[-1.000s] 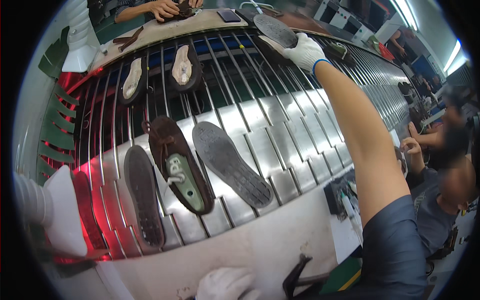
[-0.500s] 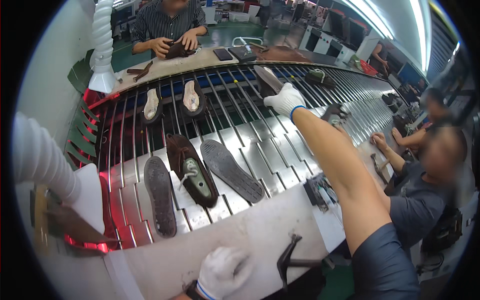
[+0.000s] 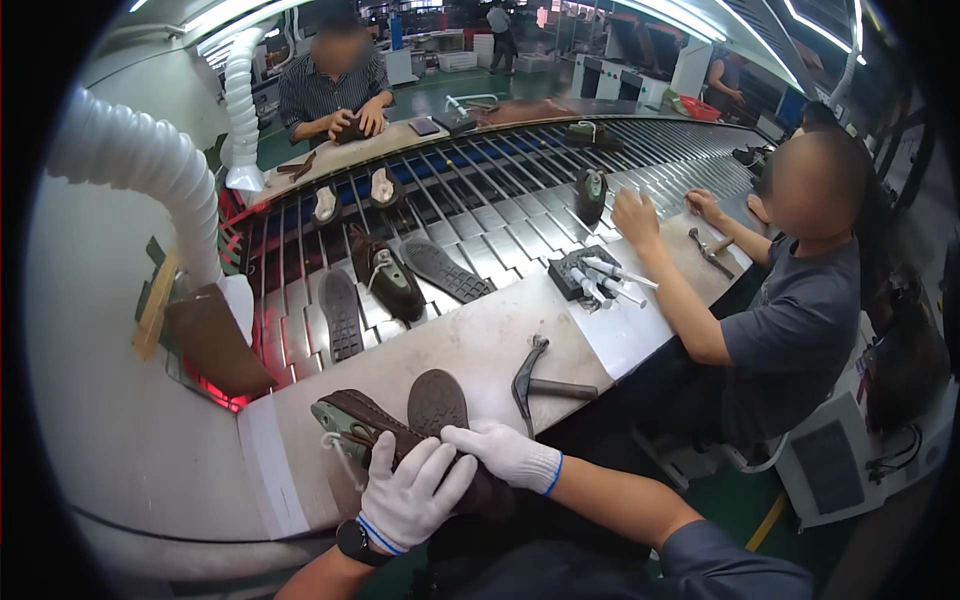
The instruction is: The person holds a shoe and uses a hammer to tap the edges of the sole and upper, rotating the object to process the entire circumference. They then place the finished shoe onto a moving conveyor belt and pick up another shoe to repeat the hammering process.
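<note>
Worktable (image 3: 490, 345) stretching beyond the grip | left hand (image 3: 415, 495): I'm clasping the brown shoe (image 3: 372, 418) | right hand (image 3: 503, 456): I'm pinching the sole (image 3: 437, 398) | hammer (image 3: 555, 388) lying right of both

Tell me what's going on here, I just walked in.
Someone in white gloves is handling footwear: the left hand is on a brown-and-green shoe, the right hand at the lower end of a brown sole beside it. A hammer lies to the right on the worktop. On the metal conveyor beyond, a laced shoe lies between two dark soles. Across it, a co-worker has both hands on a brown piece.
</note>
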### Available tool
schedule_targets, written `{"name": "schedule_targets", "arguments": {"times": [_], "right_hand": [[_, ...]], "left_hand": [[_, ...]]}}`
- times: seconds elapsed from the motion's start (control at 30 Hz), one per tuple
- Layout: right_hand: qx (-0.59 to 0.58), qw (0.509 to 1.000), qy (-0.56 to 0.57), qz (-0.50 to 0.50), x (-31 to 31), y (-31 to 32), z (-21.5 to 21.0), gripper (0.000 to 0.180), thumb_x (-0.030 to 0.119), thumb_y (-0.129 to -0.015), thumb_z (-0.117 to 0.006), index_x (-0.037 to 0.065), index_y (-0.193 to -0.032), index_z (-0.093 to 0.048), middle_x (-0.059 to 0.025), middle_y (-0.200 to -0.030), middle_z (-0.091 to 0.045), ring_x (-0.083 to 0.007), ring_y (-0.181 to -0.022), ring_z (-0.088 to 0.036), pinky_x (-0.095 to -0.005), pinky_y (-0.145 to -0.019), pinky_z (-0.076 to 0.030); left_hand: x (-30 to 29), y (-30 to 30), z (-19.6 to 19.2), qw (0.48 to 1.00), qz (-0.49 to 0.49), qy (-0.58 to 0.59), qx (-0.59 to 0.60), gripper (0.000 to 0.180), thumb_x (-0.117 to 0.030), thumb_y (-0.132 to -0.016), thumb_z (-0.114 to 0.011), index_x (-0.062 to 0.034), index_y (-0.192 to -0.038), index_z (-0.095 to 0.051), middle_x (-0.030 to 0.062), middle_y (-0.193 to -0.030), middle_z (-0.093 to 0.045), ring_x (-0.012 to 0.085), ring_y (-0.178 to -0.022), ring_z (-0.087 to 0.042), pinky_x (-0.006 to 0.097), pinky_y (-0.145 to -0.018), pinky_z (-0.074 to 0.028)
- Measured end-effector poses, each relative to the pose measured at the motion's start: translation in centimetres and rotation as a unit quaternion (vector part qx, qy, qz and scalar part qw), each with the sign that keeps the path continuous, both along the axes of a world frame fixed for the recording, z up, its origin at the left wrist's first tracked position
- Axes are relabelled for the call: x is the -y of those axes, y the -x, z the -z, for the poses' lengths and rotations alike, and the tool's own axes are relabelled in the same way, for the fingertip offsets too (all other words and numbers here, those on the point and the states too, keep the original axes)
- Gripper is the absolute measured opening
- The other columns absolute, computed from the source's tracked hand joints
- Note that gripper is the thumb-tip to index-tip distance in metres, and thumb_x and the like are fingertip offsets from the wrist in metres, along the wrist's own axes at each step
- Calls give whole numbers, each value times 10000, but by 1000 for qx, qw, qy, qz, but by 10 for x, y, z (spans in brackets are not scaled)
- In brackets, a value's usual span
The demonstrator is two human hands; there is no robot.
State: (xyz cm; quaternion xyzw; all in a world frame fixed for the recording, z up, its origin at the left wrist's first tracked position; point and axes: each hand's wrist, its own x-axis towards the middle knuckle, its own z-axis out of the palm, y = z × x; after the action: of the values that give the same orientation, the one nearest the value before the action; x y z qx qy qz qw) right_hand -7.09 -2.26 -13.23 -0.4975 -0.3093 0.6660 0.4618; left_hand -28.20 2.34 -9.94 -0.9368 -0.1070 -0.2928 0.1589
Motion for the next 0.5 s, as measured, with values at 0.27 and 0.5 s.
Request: {"name": "schedule_targets", "arguments": {"times": [0.27,0.5], "right_hand": [[-27,993,-25,116,4,-67,-32,292,153,-1095,-560,-57,-1292,-613,-219,-1117,-740,-320,-991,-768,-477,-821,-672],[-229,961,-118,103,-16,-64,-20,459,255,-1131,-548,-51,-1470,-506,-279,-1294,-686,-426,-1135,-742,-556,-955,-657]], "left_hand": [[24,19,30,993,20,116,-5,529,-71,-783,-714,-128,-1308,-746,61,-1346,-754,269,-1353,-646,614,-1354,-195],[32,22,54,990,-4,128,63,533,-89,-752,-737,-154,-1279,-765,42,-1332,-768,238,-1351,-646,599,-1365,-176]]}}
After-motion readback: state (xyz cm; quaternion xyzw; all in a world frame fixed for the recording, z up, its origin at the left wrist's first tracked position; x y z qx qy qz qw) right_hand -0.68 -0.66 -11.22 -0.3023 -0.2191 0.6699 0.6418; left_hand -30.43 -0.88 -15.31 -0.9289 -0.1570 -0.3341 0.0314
